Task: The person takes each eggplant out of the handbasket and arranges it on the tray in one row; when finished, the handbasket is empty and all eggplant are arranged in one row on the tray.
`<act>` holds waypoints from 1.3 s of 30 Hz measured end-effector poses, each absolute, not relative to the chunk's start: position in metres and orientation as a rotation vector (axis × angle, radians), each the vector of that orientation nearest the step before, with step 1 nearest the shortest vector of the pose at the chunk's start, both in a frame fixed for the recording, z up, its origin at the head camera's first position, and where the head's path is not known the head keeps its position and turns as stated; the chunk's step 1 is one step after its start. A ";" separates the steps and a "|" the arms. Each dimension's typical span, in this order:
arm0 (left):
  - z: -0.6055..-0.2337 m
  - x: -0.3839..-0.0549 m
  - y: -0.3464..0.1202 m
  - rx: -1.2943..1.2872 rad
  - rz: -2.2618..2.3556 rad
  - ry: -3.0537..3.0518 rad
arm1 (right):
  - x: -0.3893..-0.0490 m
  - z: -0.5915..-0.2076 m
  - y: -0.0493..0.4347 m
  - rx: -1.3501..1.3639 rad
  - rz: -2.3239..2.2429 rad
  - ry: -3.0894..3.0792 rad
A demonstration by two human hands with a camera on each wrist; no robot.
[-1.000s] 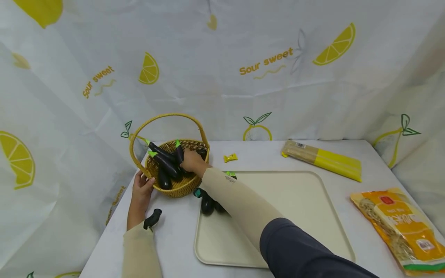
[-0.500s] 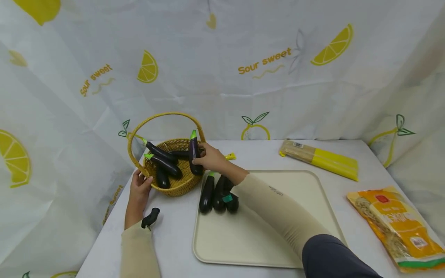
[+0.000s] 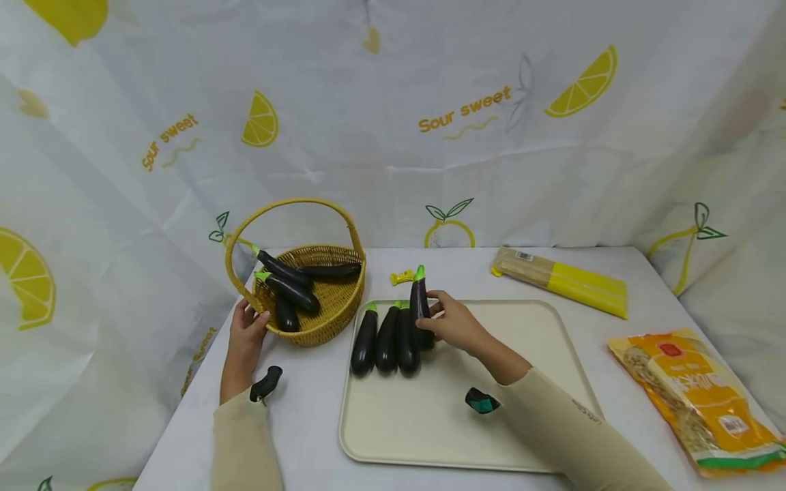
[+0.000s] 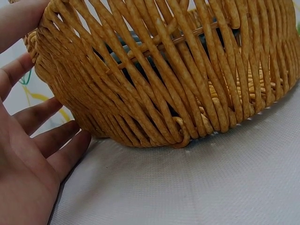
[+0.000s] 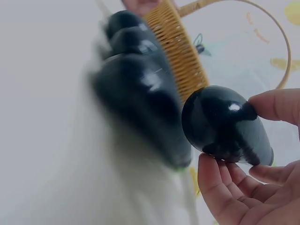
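My right hand (image 3: 454, 324) pinches an eggplant (image 3: 419, 300) between thumb and fingers, its green stem end up. It is over the left part of the beige tray (image 3: 491, 436), beside three eggplants (image 3: 387, 341) lying side by side there. In the right wrist view, the rounded end of the held eggplant (image 5: 225, 124) faces the camera. My left hand (image 3: 247, 334) holds the left side of the wicker basket (image 3: 319, 335); in the left wrist view its fingers (image 4: 40, 115) touch the woven wall. Several eggplants (image 3: 295, 293) lie inside the basket.
A small yellow wrapped sweet (image 3: 402, 277) lies behind the tray. A long pack with a yellow end (image 3: 559, 281) is at the back right, and an orange food bag (image 3: 700, 402) lies at the right. The basket's tall handle (image 3: 295, 202) arches above it.
My right hand has lifted an eggplant out of the basket and carried it right, over the tray next to the three others. My left hand has stayed at the basket.
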State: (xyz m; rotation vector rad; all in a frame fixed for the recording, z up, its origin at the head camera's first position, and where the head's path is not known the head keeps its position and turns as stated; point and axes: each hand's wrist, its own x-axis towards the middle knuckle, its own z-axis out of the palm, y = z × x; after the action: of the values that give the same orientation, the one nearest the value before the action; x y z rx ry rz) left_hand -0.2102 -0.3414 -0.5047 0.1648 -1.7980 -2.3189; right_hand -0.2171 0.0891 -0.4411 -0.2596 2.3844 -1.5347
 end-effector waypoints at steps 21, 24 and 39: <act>-0.502 -0.209 -0.340 0.176 -2.323 -1.778 | -0.195 -0.470 0.111 -0.218 -1.426 2.369; -0.502 -0.210 -0.340 0.169 -2.313 -1.782 | -0.198 -0.465 0.115 -0.244 -1.359 2.428; -0.503 -0.209 -0.339 0.178 -2.301 -1.816 | -0.249 -0.411 0.016 -0.669 -1.080 2.650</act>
State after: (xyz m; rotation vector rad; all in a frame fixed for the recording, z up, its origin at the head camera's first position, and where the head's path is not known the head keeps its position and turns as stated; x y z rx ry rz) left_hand -0.2089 -0.3391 -0.5028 0.1782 -1.8159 -2.3015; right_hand -0.2490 0.0165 -0.4108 -0.6691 2.6499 -1.0801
